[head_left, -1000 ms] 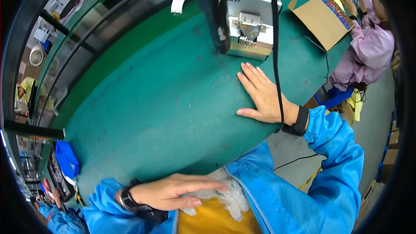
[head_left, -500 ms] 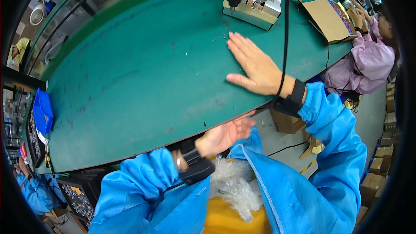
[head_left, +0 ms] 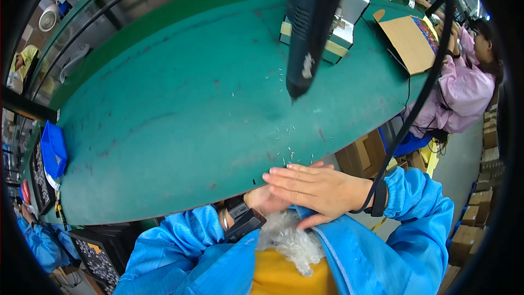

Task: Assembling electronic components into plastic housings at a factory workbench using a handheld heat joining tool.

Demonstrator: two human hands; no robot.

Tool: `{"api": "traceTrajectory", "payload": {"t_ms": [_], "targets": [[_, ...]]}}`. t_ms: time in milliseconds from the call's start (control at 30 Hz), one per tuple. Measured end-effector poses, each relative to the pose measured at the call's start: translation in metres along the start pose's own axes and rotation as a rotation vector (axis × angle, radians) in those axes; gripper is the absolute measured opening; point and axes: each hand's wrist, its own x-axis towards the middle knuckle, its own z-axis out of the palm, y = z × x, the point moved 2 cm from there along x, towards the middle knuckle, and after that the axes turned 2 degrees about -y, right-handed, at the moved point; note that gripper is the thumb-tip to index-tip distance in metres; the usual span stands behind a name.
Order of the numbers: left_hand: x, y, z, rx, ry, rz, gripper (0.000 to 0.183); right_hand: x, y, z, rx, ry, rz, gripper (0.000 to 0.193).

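Observation:
My right hand [head_left: 319,190] lies flat with fingers stretched together, at the table's near edge. Beneath it is my left hand [head_left: 261,201], palm up just below the edge; its fingers are mostly covered, with tips showing beyond the right hand. Whether anything lies in the left palm is hidden. Several small silvery pins [head_left: 291,156] are scattered on the green tabletop [head_left: 164,131] just ahead of my right fingers, others farther out. A tiny black piece [head_left: 254,182] sits near the edge, left of my fingers. Above the table hangs a dark electric screwdriver [head_left: 305,38], tip down.
A metal fixture [head_left: 343,35] stands behind the screwdriver, whose black cable [head_left: 420,104] drops past my right wrist. An open cardboard box [head_left: 406,43] is at the right, near a person in pink [head_left: 464,93]. A blue bin [head_left: 53,147] stands at the left edge.
My right hand has swept back from mid-table to the near edge, over my left hand. Pins now lie closer to the edge. The screwdriver looms larger and nearer.

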Motion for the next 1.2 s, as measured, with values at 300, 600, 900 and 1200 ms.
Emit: {"api": "traceTrajectory", "payload": {"t_ms": [300, 600, 900, 1200], "targets": [[0.006, 0.009, 0.022, -0.313, 0.036, 0.016, 0.062, 0.034, 0.102, -0.071, -0.357, 0.326, 0.260, 0.071], [-0.003, 0.007, 0.028, -0.385, 0.137, 0.113, 0.057, 0.020, 0.076, -0.045, -0.374, 0.034, 0.145, 0.090], [-0.009, 0.004, 0.020, -0.223, 0.234, 0.254, 0.056, 0.000, 0.016, -0.016, -0.261, -0.111, 0.087, 0.090], [-0.006, 0.009, 0.020, -0.226, 0.145, 0.150, 0.056, 0.053, 0.066, -0.046, -0.342, 0.117, 0.090, 0.081]]}}
